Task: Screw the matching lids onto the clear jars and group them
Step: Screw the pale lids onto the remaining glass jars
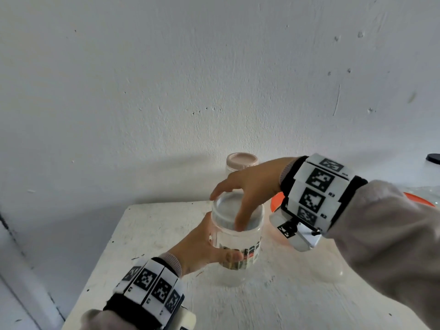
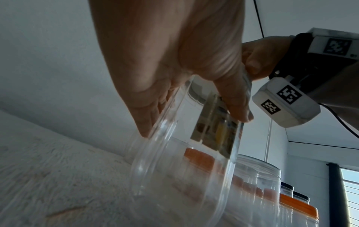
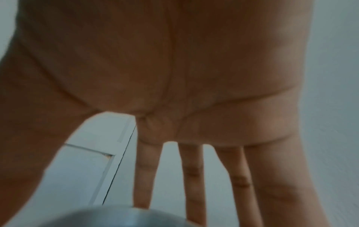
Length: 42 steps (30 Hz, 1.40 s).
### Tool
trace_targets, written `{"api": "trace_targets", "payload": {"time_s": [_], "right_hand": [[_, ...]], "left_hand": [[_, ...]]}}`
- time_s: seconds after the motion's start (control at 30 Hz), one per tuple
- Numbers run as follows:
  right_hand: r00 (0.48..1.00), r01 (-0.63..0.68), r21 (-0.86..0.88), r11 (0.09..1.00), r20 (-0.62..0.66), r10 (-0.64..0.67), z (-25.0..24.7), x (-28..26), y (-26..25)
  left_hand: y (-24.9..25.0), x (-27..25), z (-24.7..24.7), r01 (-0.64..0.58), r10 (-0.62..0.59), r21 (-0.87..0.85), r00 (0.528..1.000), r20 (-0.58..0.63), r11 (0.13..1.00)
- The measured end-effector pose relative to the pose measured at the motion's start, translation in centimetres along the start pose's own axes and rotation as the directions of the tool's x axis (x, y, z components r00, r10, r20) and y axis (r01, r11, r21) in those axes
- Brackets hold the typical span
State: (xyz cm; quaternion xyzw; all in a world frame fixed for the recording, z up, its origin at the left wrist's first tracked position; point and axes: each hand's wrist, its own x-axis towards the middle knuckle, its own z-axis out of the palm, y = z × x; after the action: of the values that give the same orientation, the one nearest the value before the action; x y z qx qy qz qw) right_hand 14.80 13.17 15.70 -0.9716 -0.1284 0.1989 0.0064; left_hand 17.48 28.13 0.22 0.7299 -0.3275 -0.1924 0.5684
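A clear jar [image 1: 234,253] stands upright on the white table [image 1: 152,236], near the table's left rear corner. It has a printed label [image 1: 247,254] on the side facing the person, and a pale, whitish lid [image 1: 234,209] sits on its mouth. The head view is too blurred to show whether the lid is threaded home.

The left hand [image 1: 202,248] grips the jar's body from the left, thumb across the front over the label and fingers curled round the far side; the left wrist view shows the same wrap [image 2: 174,64], with the jar's wall [image 2: 174,176] pressed into the palm. The right hand [image 1: 247,189] comes down on the lid from above, fingers spread and bent over the rim, thumb on the near edge, so it holds the lid by its circumference. In the right wrist view the fingers [image 3: 194,176] reach down to the lid's grey blur [image 3: 120,218].

Behind the jar, close to the wall, stands a second jar with a pink lid [image 1: 241,161], partly hidden by the right hand. Just right of the held jar, under the right wrist, sits a jar with an orange lid [image 1: 276,202]. More jars [image 2: 258,192] crowd that side in the left wrist view. A black lid [image 1: 432,159] lies at the far right edge.
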Motion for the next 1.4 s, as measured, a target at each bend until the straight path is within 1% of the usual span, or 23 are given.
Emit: {"api": "trace_targets", "payload": {"time_s": [0.1,0.17,0.3,0.53,0.6,0.67,0.73,0.77,0.83,0.9,0.97,1.03,1.13,1.2,1.27,1.33,1.4], "right_hand": [[0.994,-0.08,-0.07,0.994,-0.08,0.075,0.4,0.2,-0.4],[0.992,-0.108,-0.102,0.989,-0.078,0.1,0.6,0.4,-0.4],[0.999,-0.032,-0.043,0.999,-0.026,0.031,0.6,0.4,0.0],[0.994,0.008,0.0,1.0,-0.111,-0.008,1.5,0.7,1.0],[0.991,0.038,0.019,0.999,-0.125,-0.036,1.8,0.7,1.5],[0.995,0.051,0.042,0.998,-0.088,-0.048,1.5,0.5,2.1],[0.998,0.041,0.107,0.993,-0.062,-0.034,0.4,0.5,2.7],[0.995,0.04,0.142,0.989,-0.092,-0.027,-0.2,0.6,3.0],[0.977,0.031,0.167,0.985,-0.212,0.005,-1.6,1.4,3.8],[0.944,-0.027,0.15,0.988,-0.32,0.074,-2.8,2.7,4.7],[0.918,-0.108,0.153,0.982,-0.364,0.157,-3.5,4.2,5.7],[0.905,-0.179,0.169,0.969,-0.357,0.23,-3.9,5.7,6.4],[0.897,-0.267,0.154,0.951,-0.321,0.304,-3.8,8.2,7.0],[0.887,-0.319,0.143,0.937,-0.304,0.348,-3.5,9.9,7.3],[0.874,-0.367,0.158,0.917,-0.278,0.398,-3.0,11.5,7.6],[0.859,-0.403,0.185,0.896,-0.261,0.44,-2.6,13.0,8.0],[0.839,-0.427,0.216,0.878,-0.268,0.474,-2.2,14.4,8.3]], "left_hand": [[0.0,0.0,0.2,-0.001,0.0,-0.034,1.0,-0.024,0.999],[-0.1,0.0,0.2,0.002,-0.004,-0.048,0.999,-0.036,0.999],[0.1,0.0,0.3,-0.001,0.001,0.0,1.0,-0.025,1.0],[-0.5,-0.1,0.7,0.004,-0.005,-0.013,0.993,-0.118,1.0],[-0.3,0.0,0.7,-0.012,0.01,-0.01,0.995,-0.104,1.0],[-0.1,0.1,0.5,-0.012,0.014,0.032,0.998,-0.063,0.999],[0.2,0.0,-0.1,0.012,-0.012,0.084,1.0,-0.005,0.996],[0.4,-0.1,-0.6,0.033,-0.035,0.11,0.999,0.016,0.993],[0.8,-0.1,-1.6,0.075,-0.082,0.164,0.996,0.037,0.984],[1.3,0.2,-2.5,0.106,-0.125,0.232,0.99,0.07,0.967],[1.6,0.6,-3.2,0.124,-0.161,0.278,0.98,0.114,0.952],[1.5,1.1,-3.6,0.133,-0.183,0.315,0.974,0.134,0.94],[1.1,1.7,-3.8,0.16,-0.211,0.353,0.971,0.11,0.922],[0.6,2.0,-4.1,0.149,-0.191,0.318,0.976,0.106,0.936],[0.5,2.0,-4.7,0.133,-0.165,0.247,0.98,0.112,0.96],[0.4,2.0,-6.1,0.121,-0.138,0.198,0.988,0.076,0.973],[0.0,2.1,-8.0,0.121,-0.12,0.171,0.993,-0.018,0.978]]}}
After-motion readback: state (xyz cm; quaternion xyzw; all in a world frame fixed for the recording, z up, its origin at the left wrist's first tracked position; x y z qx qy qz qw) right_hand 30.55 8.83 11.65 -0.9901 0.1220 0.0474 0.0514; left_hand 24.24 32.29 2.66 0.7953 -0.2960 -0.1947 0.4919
